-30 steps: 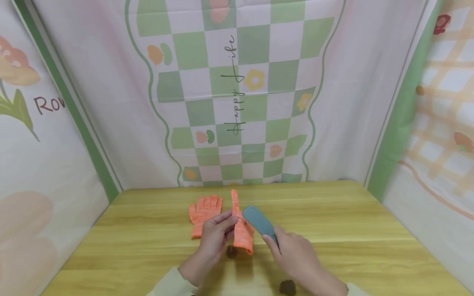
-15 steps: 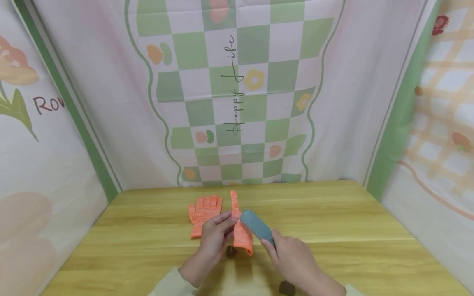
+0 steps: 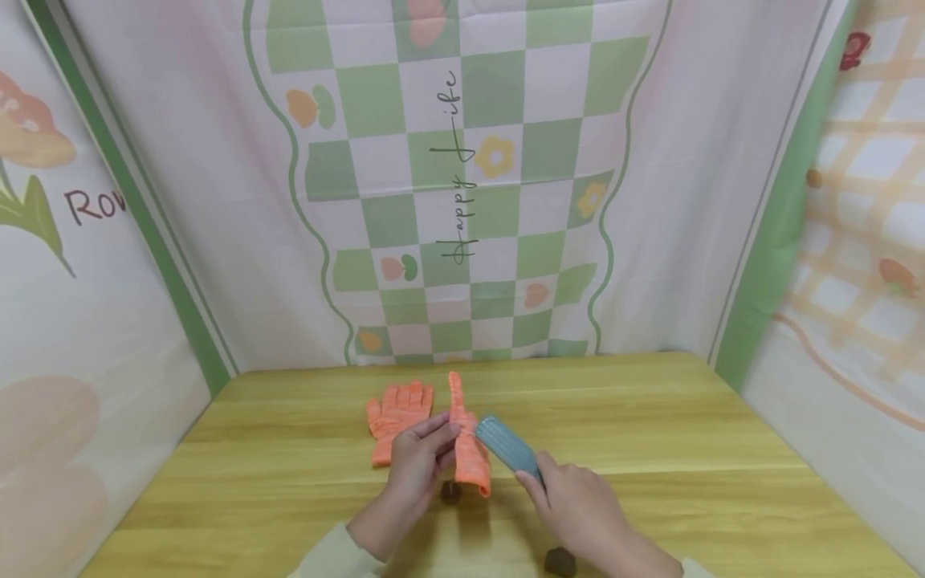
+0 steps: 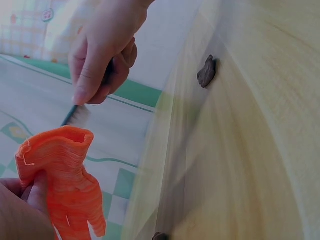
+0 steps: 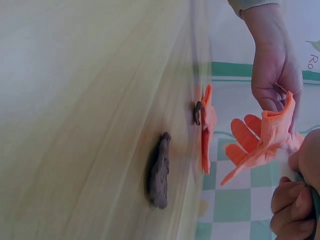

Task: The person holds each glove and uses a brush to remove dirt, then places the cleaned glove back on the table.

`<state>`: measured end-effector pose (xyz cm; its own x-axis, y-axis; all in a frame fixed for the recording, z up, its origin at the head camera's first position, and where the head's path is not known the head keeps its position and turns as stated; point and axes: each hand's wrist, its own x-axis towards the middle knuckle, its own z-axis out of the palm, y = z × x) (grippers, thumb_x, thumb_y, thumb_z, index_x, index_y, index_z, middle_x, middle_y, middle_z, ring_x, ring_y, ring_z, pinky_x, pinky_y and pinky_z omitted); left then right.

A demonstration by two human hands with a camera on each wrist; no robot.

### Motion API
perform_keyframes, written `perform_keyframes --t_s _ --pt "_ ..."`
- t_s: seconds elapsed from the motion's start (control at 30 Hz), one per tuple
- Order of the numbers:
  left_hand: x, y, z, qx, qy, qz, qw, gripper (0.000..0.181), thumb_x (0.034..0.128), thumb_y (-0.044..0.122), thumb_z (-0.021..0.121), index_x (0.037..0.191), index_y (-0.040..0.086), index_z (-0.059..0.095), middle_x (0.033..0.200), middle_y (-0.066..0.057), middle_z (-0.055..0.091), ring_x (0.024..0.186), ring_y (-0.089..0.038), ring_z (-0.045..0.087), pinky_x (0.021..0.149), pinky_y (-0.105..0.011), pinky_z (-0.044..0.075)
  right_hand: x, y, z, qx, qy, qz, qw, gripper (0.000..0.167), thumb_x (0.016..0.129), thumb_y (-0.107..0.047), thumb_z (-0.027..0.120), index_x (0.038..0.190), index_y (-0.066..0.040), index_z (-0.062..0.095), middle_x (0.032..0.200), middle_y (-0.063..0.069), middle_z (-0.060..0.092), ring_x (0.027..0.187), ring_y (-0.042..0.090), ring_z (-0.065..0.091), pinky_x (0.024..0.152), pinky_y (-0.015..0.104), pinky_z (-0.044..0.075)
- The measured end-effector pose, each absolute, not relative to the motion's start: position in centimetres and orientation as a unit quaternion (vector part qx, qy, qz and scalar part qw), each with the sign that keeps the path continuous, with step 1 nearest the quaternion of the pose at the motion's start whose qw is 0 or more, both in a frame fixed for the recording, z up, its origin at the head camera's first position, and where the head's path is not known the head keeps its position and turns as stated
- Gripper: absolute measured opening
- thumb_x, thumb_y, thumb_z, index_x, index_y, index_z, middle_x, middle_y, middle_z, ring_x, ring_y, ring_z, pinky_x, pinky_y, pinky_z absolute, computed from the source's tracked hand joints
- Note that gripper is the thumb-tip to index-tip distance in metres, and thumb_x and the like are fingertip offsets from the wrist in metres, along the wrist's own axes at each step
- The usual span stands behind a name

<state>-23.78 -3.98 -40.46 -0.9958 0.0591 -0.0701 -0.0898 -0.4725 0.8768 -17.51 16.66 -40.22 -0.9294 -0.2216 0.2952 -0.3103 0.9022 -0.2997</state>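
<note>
An orange knit glove hangs above the table, pinched near its middle by my left hand. Its cuff faces me and its fingers point away. My right hand grips the handle of a teal brush, whose head is beside the glove's right side. Pale bristles show on the brush in the left wrist view, behind the glove's cuff. Whether the bristles touch the fabric I cannot tell. A second orange glove lies flat on the table, behind my left hand, fingers toward the far edge.
Two dark brown lumps lie on the wooden table: one lump below the held glove, another lump near the front, beneath my right forearm. A checkered curtain hangs behind the table's far edge.
The brush head dipped left toward the glove, then shifted slightly right, its face turning a little. My left hand and the held glove barely moved; the other glove stayed put.
</note>
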Motion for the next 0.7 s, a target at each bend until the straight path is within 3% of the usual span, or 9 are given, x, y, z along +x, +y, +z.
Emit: perform_keyframes --t_s 0.23,0.47,0.7 --pt "-23.9 -4.1 -40.1 -0.005 0.512 0.859 0.023 0.036 0.0893 -0.001 0.066 0.122 -0.014 0.057 0.089 -0.006 0.071 0.077 -0.011 0.068 0.070 -0.022 0.057 -17.7 18.0 -40.4 0.111 -0.972 0.170 0.115 0.028 0.098 -0.031 0.060 0.078 -0.012 0.052 0.054 -0.006 0.038 0.043 0.007 0.034 0.038 0.021 0.029" --pt "-23.8 -4.2 -40.2 0.001 0.517 0.855 0.030 0.040 0.0901 -0.002 0.065 0.126 -0.015 0.054 0.090 -0.006 0.071 0.078 -0.010 0.067 0.070 -0.022 0.057 -17.8 17.8 -39.2 0.114 -0.964 0.197 0.139 0.026 0.101 -0.031 0.055 0.084 -0.011 0.055 0.055 -0.008 0.040 0.042 0.007 0.035 0.038 0.021 0.030" --pt "-23.6 -4.0 -40.2 0.008 0.524 0.851 0.036 0.039 0.0902 0.000 0.065 0.125 -0.013 0.055 0.093 -0.006 0.071 0.079 -0.011 0.067 0.072 -0.023 0.057 -17.4 16.7 -38.3 0.133 -0.956 0.222 0.136 0.030 0.101 -0.033 0.055 0.077 -0.016 0.047 0.054 -0.007 0.038 0.042 0.006 0.033 0.039 0.020 0.029"
